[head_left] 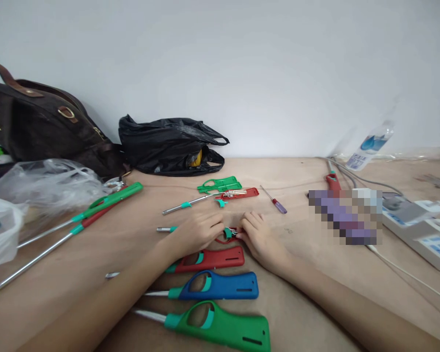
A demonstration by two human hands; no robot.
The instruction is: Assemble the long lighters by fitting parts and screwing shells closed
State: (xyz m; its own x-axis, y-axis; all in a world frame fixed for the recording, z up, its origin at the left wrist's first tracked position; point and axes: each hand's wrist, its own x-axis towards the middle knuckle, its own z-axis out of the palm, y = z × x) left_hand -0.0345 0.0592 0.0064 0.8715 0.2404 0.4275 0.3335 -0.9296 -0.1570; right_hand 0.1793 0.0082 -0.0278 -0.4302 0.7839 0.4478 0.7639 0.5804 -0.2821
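My left hand is closed around the middle of an opened red lighter, whose metal tube tip sticks out to its left. The fingertips of my right hand are pinched at the lighter's right part, hiding much of it. A teal trigger piece shows between both hands. Just below lie a red lighter, a blue lighter and a green lighter. Above the hands are a green shell half, a red shell half with inner parts and a purple-handled screwdriver.
At the left are a dark bag, a black plastic bag, a clear plastic bag and two long lighters. A tilted water bottle, a blurred-out purple item and a power strip lie right.
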